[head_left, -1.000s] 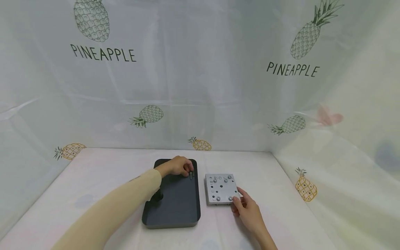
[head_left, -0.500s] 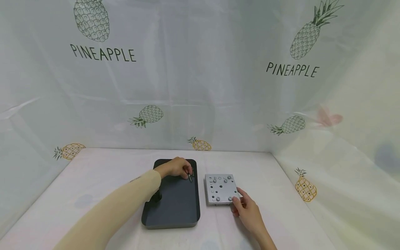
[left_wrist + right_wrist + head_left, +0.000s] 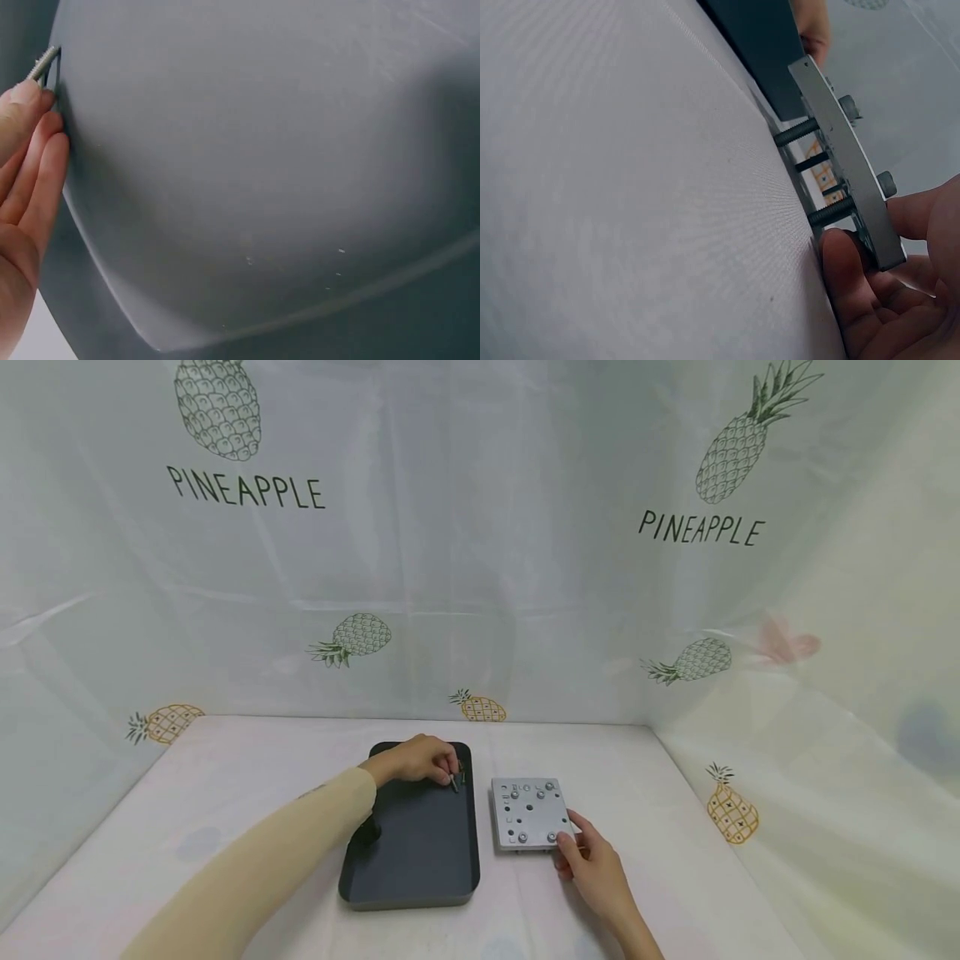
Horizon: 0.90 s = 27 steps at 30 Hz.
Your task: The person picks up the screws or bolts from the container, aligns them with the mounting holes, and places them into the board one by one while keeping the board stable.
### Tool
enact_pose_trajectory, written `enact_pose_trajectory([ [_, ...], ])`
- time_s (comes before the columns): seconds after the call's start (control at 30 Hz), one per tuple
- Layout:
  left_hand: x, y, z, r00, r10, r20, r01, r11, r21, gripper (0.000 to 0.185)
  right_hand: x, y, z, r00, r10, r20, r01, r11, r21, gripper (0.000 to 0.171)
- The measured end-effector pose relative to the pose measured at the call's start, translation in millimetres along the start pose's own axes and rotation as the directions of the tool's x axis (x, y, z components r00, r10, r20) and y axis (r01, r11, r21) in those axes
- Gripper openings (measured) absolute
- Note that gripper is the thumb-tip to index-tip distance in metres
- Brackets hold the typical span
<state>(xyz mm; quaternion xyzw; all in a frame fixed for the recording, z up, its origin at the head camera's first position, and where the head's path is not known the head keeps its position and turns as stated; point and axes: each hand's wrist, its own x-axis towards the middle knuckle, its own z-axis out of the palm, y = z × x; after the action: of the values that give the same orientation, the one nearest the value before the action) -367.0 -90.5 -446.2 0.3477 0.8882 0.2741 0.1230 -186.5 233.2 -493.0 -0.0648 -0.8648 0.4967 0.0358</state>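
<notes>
My left hand [image 3: 427,760] reaches over the far right corner of a dark grey tray [image 3: 420,864]. Between thumb and fingers it pinches a threaded metal screw [image 3: 43,63], seen close up in the left wrist view. Right of the tray is a square silver metal plate [image 3: 540,820] with holes and several screws in it. The near right corner of that plate is gripped by my right hand [image 3: 602,875], thumb on top and fingers below. In the right wrist view, screw shanks [image 3: 831,213] stick out under the plate, which sits raised off the table.
Small metal parts [image 3: 462,774] lie along the tray's right wall, partly hidden by my left hand. A black object [image 3: 366,833] shows at the tray's left side, partly covered by my sleeve. A pineapple-print sheet [image 3: 480,568] hangs behind the white-covered table [image 3: 247,777].
The left hand has shifted slightly left, and the screw in its fingers has tilted from nearly upright. My right hand and the plate stay where they were.
</notes>
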Motion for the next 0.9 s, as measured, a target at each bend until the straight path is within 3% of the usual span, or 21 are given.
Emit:
enact_pose_trajectory([
  [0.3,-11.4,0.3,-0.6,0.998,0.038,-0.050,-0.040,0.999,-0.035,0.015,-0.7,-0.7,0.2,1.000,0.006,0.001,-0.006,1.000,-0.002,0.055],
  [0.7,-8.2,8.4,-4.8,0.995,0.065,-0.069,-0.069,0.996,-0.051,0.014,-1.3,-0.4,-0.7,1.000,-0.002,0.002,0.002,1.000,0.006,0.056],
  [0.9,-5.5,20.1,-9.5,0.988,0.116,-0.102,-0.122,0.991,-0.056,0.014,-2.1,-0.4,-1.1,1.000,-0.004,0.005,0.004,1.000,0.013,0.056],
])
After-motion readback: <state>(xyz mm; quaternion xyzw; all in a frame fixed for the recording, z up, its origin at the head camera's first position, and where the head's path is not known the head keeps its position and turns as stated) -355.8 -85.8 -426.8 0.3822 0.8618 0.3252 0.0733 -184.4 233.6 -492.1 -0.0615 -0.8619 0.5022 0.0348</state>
